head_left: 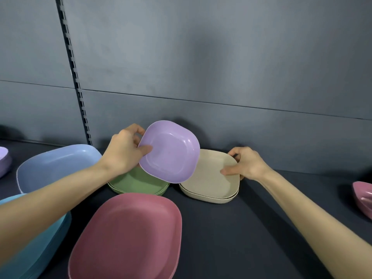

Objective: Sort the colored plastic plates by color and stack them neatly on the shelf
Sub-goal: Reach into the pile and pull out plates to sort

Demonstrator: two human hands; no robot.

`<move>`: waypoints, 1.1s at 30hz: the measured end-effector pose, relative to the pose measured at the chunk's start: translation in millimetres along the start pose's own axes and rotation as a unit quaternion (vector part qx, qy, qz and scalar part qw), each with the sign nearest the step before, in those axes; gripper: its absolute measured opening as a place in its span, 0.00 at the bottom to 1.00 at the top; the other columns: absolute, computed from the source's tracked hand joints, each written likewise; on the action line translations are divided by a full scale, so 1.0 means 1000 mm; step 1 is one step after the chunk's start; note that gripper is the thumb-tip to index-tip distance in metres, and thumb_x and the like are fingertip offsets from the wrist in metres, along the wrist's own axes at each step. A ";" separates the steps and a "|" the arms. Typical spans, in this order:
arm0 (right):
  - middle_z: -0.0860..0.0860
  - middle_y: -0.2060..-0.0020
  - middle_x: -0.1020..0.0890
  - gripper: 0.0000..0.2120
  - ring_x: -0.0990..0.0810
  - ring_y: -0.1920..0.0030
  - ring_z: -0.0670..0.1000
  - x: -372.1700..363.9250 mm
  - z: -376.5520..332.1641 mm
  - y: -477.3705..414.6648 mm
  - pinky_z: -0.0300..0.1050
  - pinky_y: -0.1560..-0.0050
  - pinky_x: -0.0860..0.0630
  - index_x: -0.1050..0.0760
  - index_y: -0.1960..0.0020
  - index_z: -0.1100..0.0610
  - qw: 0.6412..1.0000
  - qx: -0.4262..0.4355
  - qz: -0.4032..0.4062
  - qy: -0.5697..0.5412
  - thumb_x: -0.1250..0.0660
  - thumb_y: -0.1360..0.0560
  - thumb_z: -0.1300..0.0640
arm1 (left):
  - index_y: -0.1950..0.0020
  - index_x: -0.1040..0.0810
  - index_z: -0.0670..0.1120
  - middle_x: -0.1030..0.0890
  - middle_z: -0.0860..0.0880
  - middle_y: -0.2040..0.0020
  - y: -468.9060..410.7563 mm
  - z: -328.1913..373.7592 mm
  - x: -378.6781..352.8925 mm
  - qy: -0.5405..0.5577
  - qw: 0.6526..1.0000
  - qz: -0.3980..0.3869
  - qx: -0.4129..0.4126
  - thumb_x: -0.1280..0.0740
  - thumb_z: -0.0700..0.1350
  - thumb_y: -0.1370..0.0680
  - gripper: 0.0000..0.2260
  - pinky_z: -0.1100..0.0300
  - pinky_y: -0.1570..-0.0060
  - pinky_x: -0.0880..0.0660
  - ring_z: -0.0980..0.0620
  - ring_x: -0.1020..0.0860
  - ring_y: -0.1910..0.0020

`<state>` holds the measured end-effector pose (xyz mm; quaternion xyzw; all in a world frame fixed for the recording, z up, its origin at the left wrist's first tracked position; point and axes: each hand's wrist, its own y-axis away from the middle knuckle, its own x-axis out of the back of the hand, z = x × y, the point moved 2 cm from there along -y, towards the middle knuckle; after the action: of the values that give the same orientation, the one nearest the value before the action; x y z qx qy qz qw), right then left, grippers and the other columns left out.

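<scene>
Head view: your left hand (124, 152) grips the purple plate (171, 152) by its left rim, thumb on the inner face and fingers curled round behind. The plate is held tilted in the air, above the green stack (138, 184) and hiding that stack's rear right part.

The beige stack (209, 186) lies on the shelf (241, 228) just right of the green stack. Your right hand (245, 164) holds its top plate on the side away from the green stack, thumb laid on the inner face and fingers curled over the rim.

In front of the green stack lies the pink stack (128, 234). To the left of the green stack lies the pale blue plate (58, 164). To the front left lies the teal stack (52, 254), partly under your left forearm. More pink plates (362, 198) lie far right of the green stack, cut by the frame edge.
</scene>
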<state>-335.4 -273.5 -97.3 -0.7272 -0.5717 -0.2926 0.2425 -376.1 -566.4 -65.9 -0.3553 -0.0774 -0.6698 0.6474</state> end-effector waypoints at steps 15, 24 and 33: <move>0.49 0.48 0.19 0.22 0.20 0.49 0.48 -0.022 -0.063 0.027 0.43 0.46 0.24 0.26 0.39 0.52 0.990 0.116 -0.030 -0.076 0.26 0.31 0.52 | 0.51 0.27 0.44 0.18 0.42 0.60 -0.001 -0.015 0.022 0.049 0.999 0.009 -0.006 0.29 0.39 0.28 0.10 0.53 0.66 0.22 0.42 0.21 0.66; 0.57 0.55 0.17 0.21 0.17 0.59 0.58 -0.090 -0.162 0.033 0.46 0.60 0.18 0.29 0.41 0.58 0.965 0.180 -0.019 -0.189 0.28 0.31 0.68 | 0.54 0.30 0.45 0.19 0.48 0.66 -0.002 -0.053 0.095 0.101 0.993 0.033 -0.043 0.28 0.36 0.28 0.12 0.65 0.76 0.26 0.53 0.24 0.74; 0.58 0.55 0.19 0.20 0.16 0.63 0.59 -0.169 -0.235 0.028 0.51 0.60 0.18 0.29 0.44 0.55 0.971 0.166 0.012 -0.173 0.27 0.32 0.68 | 0.52 0.30 0.47 0.18 0.50 0.61 -0.013 -0.127 0.175 0.062 0.995 0.008 -0.083 0.25 0.39 0.31 0.16 0.48 0.56 0.22 0.42 0.19 0.60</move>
<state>-372.1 -558.1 -48.9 -0.7231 -0.6367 -0.0600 0.2610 -420.0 -777.8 -53.6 -0.3664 0.0214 -0.6895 0.6244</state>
